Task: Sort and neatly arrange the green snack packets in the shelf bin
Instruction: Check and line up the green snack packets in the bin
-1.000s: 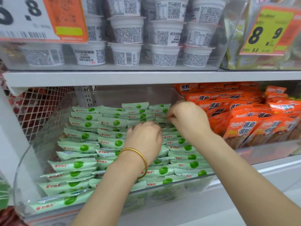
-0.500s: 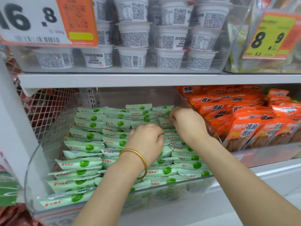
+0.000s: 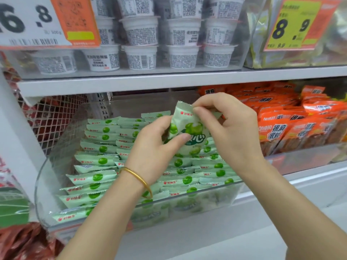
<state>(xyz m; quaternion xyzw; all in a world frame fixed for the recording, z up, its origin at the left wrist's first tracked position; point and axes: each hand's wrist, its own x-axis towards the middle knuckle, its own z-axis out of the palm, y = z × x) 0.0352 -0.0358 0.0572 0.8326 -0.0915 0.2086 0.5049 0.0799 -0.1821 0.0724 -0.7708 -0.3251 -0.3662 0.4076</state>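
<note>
I see 1 green packet (image 3: 189, 126) held upright above the clear bin (image 3: 54, 175), over the packed rows (image 3: 97, 160). Left hand (image 3: 150, 152) pinches its lower part, thumb on the front. Right hand (image 3: 231, 128) pinches the top edge, fingers close together.

I read a big "心" on the green snack packet (image 3: 189, 132) pinched by the left hand (image 3: 150, 152) and right hand (image 3: 231, 132). Up and left of the left hand, a white price card (image 3: 33, 21) shows "6.8", cut at the frame edge. Up and right of the right hand, a yellow price card (image 3: 293, 25) shows "8.9", with a small "9.9" below. Orange packets (image 3: 277, 132) right of that hand say "很麻". White cups (image 3: 140, 32) above carry QR codes, their print unreadable.
</note>
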